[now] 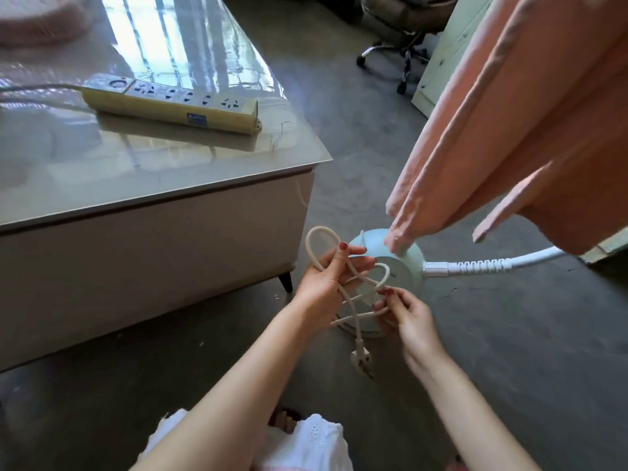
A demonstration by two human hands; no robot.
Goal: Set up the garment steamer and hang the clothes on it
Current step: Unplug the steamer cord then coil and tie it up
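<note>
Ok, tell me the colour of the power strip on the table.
Yellow, with a pale top face, the power strip shows clearly in the head view.

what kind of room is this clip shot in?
Probably a home room, perhaps a living room or home office: a low glossy table with a power strip on it, a wheeled office chair at the back, and a garment steamer base on the bare concrete-looking floor.
</note>
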